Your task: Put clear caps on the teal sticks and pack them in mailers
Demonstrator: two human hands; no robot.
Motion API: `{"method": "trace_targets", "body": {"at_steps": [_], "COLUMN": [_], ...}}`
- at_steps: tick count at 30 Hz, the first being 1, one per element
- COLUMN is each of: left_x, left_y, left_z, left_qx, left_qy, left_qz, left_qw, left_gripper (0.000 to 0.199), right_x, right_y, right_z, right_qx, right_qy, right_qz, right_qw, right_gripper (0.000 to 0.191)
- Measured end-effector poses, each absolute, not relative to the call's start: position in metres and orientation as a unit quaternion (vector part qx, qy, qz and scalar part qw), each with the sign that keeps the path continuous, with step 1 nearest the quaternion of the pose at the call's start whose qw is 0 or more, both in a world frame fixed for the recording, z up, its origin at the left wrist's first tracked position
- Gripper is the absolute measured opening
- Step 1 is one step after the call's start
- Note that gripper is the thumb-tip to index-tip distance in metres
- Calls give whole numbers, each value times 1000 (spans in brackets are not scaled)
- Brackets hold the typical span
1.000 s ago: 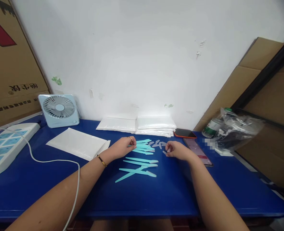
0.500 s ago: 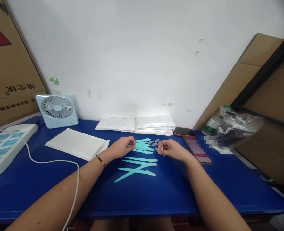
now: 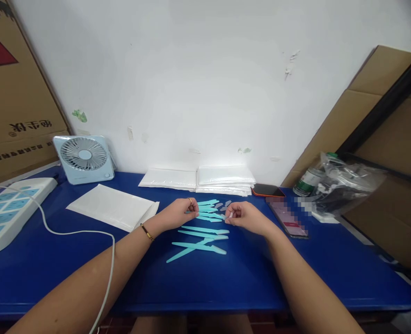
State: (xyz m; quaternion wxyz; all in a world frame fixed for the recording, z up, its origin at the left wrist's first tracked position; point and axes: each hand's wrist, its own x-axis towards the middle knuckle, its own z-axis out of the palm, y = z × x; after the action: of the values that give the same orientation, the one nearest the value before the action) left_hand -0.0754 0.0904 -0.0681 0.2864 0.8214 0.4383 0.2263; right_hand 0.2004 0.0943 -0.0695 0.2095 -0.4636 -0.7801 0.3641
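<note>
My left hand (image 3: pixel 180 213) pinches the handle end of a turquoise eyebrow razor (image 3: pixel 209 215), its blade end pointing right. My right hand (image 3: pixel 244 217) has its thumb and fingers closed on a small clear blade cap (image 3: pixel 231 215), close to that razor's tip; whether the two touch I cannot tell. More turquoise razors (image 3: pixel 207 202) lie fanned just beyond my left hand. Loose clear caps (image 3: pixel 227 203) rest between the hands. Nearer to me, several razors (image 3: pixel 199 247) lie on the blue table, two of them crossed.
Stacked white padded envelopes (image 3: pixel 224 176) stand against the wall, with another envelope (image 3: pixel 104 206) at left. A light-blue fan (image 3: pixel 84 157), a power strip (image 3: pixel 14 213) and a white cable (image 3: pixel 112 260) are leftward. Two phones (image 3: pixel 268 190) and a plastic bag (image 3: pixel 348 185) sit to the right.
My right hand has moved slightly left, bringing the clear cap closer to the razor in my left hand. The left hand's grip looks the same; the view has shifted a little.
</note>
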Motion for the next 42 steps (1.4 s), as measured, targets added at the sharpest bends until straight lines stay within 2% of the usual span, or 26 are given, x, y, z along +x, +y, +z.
{"method": "trace_targets", "body": {"at_steps": [18, 22, 24, 28, 31, 34, 36, 42], "left_x": [-68, -65, -64, -67, -69, -68, -67, -69], "left_y": [83, 76, 74, 80, 86, 89, 89, 91], "left_z": [-64, -59, -58, -64, -71, -74, -75, -75], "left_qx": [818, 832, 851, 871, 873, 883, 889, 886], "left_qy": [435, 426, 427, 458, 468, 455, 446, 449], "left_qz": [219, 183, 158, 143, 124, 109, 104, 112], "left_qw": [305, 303, 261, 102, 48, 25, 2, -27], "left_gripper": [22, 23, 24, 17, 15, 10, 14, 22], "right_x": [193, 193, 194, 198, 197, 197, 199, 206], "right_y": [88, 86, 89, 104, 114, 115, 112, 99], "right_z": [-64, -61, -63, -73, -82, -84, -81, -68], "right_qx": [-458, -428, -436, -493, -495, -493, -489, -467], "right_qy": [-769, -791, -805, -825, -841, -848, -850, -833], "right_qz": [399, 409, 373, 177, 105, 88, 91, 233], "right_qw": [201, 154, 152, 210, 190, 172, 175, 185], "right_gripper": [20, 18, 18, 18, 14, 12, 13, 22]}}
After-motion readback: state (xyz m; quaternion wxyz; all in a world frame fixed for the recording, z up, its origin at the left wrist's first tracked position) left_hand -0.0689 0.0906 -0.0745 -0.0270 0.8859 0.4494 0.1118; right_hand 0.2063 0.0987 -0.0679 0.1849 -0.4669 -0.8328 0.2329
